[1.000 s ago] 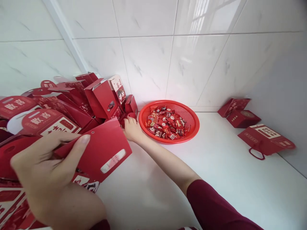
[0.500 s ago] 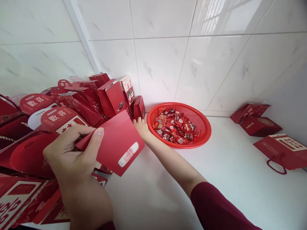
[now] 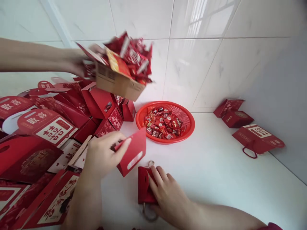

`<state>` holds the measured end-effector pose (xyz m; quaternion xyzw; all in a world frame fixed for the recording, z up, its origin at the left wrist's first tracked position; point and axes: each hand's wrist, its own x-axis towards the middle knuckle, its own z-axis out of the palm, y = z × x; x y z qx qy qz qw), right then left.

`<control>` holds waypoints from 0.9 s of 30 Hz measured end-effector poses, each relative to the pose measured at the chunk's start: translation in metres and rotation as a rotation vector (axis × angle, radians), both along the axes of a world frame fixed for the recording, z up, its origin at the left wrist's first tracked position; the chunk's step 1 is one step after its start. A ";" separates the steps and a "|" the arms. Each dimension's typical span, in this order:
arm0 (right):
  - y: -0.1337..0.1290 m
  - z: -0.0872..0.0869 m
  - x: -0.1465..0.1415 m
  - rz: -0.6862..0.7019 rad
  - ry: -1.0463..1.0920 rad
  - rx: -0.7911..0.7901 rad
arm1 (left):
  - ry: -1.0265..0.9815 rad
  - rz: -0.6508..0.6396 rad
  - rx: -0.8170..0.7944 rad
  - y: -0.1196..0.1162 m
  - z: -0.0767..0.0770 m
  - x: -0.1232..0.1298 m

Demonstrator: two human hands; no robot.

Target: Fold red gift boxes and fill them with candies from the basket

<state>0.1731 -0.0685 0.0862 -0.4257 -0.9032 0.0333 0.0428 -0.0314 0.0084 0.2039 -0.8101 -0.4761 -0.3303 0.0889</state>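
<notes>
My left hand (image 3: 107, 151) pinches a red candy box (image 3: 133, 150) by its top edge. The box is tilted, and a clear window shows on its lower side. My right hand (image 3: 169, 193) grips a smaller dark red gift bag (image 3: 144, 188) lying on the white table, its fingers over the right side. Looped cords stick out at both ends of the bag. Just behind both hands sits a red plastic basket (image 3: 188, 132) of wrapped candies (image 3: 163, 123).
Many red gift boxes (image 3: 55, 126) crowd the left side. Another person's hand (image 3: 80, 60) holds a cardboard carton (image 3: 117, 84) heaped with red packets above them. More red boxes (image 3: 257, 137) stand on the white table (image 3: 216, 166) at right, by the tiled wall.
My right hand has come back from beside the basket to the dark red bag in front. Another person's arm with the carton has entered at upper left. The view has shifted right.
</notes>
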 end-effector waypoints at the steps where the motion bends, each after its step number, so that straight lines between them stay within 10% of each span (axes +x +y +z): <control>1: -0.009 -0.003 0.004 0.029 -0.007 -0.006 | 0.040 -0.137 -0.039 -0.004 -0.002 0.007; 5: -0.033 -0.013 0.013 0.135 0.004 -0.026 | 0.171 -0.516 -0.078 -0.022 -0.011 0.038; 10: -0.043 -0.011 0.013 0.112 0.022 -0.013 | 0.245 -0.607 -0.031 -0.032 -0.022 0.066; 21: -0.040 -0.002 0.019 0.114 0.082 -0.045 | 0.217 -0.496 -0.018 -0.029 -0.021 0.065; 27: -0.022 0.050 0.062 0.147 0.317 -0.126 | -0.121 -0.210 0.189 -0.023 -0.002 0.014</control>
